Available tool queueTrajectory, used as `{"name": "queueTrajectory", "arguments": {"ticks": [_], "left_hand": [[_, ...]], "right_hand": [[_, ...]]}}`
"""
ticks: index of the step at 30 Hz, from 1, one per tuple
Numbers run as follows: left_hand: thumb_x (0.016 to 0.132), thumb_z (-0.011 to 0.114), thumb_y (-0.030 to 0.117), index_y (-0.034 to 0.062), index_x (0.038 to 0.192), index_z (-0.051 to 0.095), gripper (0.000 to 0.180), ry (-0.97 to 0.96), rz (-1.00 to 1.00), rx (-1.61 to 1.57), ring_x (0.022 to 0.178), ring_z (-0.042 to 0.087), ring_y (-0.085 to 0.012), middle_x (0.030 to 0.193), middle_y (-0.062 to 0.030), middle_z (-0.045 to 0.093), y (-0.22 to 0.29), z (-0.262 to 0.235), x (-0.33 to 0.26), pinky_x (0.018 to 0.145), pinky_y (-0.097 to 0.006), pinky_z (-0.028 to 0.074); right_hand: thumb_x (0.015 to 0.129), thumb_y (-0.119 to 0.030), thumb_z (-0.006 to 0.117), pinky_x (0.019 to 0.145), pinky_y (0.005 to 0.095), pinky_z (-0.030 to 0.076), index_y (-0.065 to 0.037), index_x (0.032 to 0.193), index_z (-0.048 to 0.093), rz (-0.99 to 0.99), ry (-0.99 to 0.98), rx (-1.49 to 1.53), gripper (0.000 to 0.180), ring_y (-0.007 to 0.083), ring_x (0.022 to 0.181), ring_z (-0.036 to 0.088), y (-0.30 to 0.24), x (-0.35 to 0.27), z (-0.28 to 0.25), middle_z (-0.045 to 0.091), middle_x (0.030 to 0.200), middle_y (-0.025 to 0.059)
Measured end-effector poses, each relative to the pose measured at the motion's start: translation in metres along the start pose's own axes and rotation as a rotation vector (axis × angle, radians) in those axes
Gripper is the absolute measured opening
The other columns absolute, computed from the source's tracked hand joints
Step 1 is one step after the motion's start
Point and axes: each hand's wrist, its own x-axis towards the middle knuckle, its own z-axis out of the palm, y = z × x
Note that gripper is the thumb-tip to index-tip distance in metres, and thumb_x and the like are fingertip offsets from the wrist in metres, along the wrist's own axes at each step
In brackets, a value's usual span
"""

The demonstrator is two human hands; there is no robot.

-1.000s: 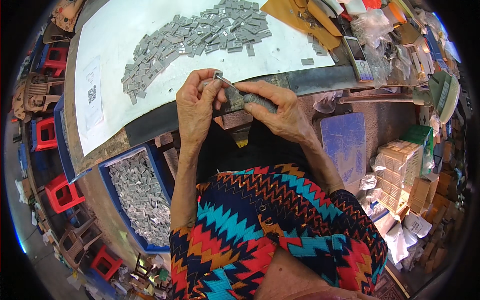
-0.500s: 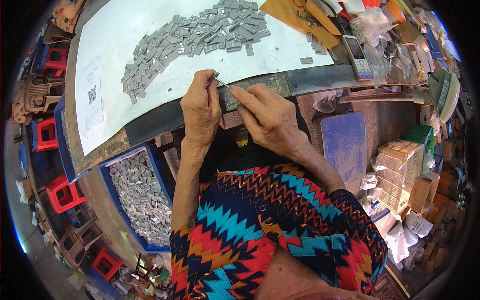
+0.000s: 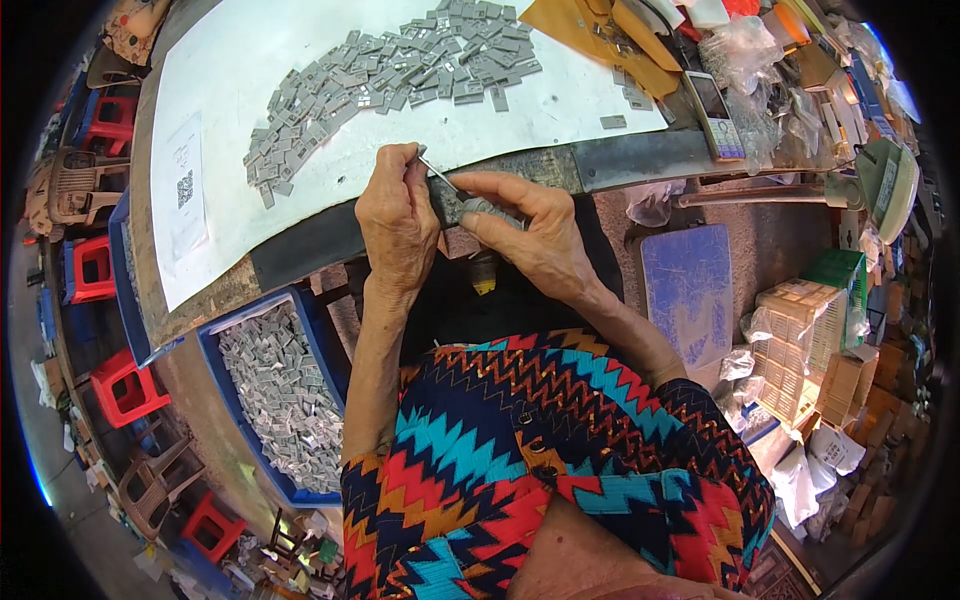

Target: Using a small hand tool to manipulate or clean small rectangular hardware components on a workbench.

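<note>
My left hand (image 3: 398, 222) pinches a thin metal pick (image 3: 438, 173), its tip slanting toward my right hand. In my right hand (image 3: 530, 232) sits a small grey flat part (image 3: 482, 207), gripped between thumb and fingers at the table's near edge. Both hands meet just in front of the dark table rim (image 3: 620, 160). A spread of several small grey rectangular parts (image 3: 390, 70) lies on the white sheet (image 3: 230, 120) beyond my hands.
A blue crate (image 3: 315, 330) full of the same grey parts stands below the table at my left. A phone (image 3: 712, 115) and plastic bags lie at the table's right. A blue stool top (image 3: 690, 290), cardboard boxes (image 3: 800, 330) and red stools (image 3: 125, 385) surround me.
My hands have shifted slightly; the left hand turned so the pick now angles from its fingertips toward the part held in the right hand.
</note>
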Motion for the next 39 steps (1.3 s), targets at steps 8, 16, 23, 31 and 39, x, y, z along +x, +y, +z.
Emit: {"name": "queueTrajectory", "arguments": {"ticks": [8, 16, 23, 31, 39], "left_hand": [[0.082, 0.053, 0.000, 0.0013, 0.089, 0.051, 0.007, 0.001, -0.063, -0.092, 0.062, 0.057, -0.0172, 0.070, -0.0111, 0.057, -0.004, 0.008, -0.002, 0.055, -0.027, 0.044], [0.083, 0.048, 0.003, 0.0000, 0.096, 0.053, 0.015, -0.151, -0.123, -0.192, 0.059, 0.056, -0.0174, 0.070, -0.0106, 0.058, -0.008, 0.001, 0.018, 0.053, -0.026, 0.042], [0.085, 0.052, 0.014, 0.0013, 0.092, 0.052, 0.015, -0.329, -0.680, -1.145, 0.051, 0.044, -0.0085, 0.070, -0.0096, 0.057, -0.013, 0.001, 0.056, 0.042, -0.019, 0.031], [0.086, 0.050, 0.014, 0.0005, 0.089, 0.051, 0.014, -0.413, -0.515, -0.773, 0.047, 0.048, -0.0084, 0.067, -0.0088, 0.058, -0.018, 0.027, 0.082, 0.040, -0.020, 0.034], [0.086, 0.047, 0.010, -0.0023, 0.095, 0.054, 0.017, -0.464, -0.547, -0.795, 0.059, 0.058, -0.0123, 0.075, -0.0091, 0.061, -0.017, 0.032, 0.090, 0.055, -0.024, 0.049]], "right_hand": [[0.077, -0.002, 0.058, 0.047, 0.0183, 0.039, 0.008, 0.101, 0.057, 0.149, -0.017, 0.377, 0.026, 0.0051, 0.052, 0.049, 0.002, 0.004, -0.002, 0.056, 0.063, 0.0036], [0.081, -0.008, 0.056, 0.048, 0.0181, 0.040, 0.005, 0.110, 0.052, 0.177, -0.089, 0.299, 0.033, 0.0056, 0.056, 0.051, 0.001, 0.012, -0.011, 0.057, 0.070, 0.0029], [0.084, -0.018, 0.054, 0.055, 0.0195, 0.043, 0.005, 0.113, 0.050, 0.210, -0.135, 0.429, 0.038, 0.0050, 0.063, 0.052, 0.008, 0.002, -0.029, 0.057, 0.075, 0.0028], [0.084, -0.019, 0.055, 0.051, 0.0165, 0.041, 0.004, 0.116, 0.049, 0.236, -0.161, 0.345, 0.040, 0.0074, 0.067, 0.055, 0.016, -0.010, -0.045, 0.059, 0.082, 0.0060], [0.084, -0.017, 0.055, 0.050, 0.0174, 0.042, 0.003, 0.116, 0.050, 0.231, -0.159, 0.261, 0.038, 0.0076, 0.066, 0.055, 0.019, -0.017, -0.055, 0.059, 0.081, 0.0050]]}}
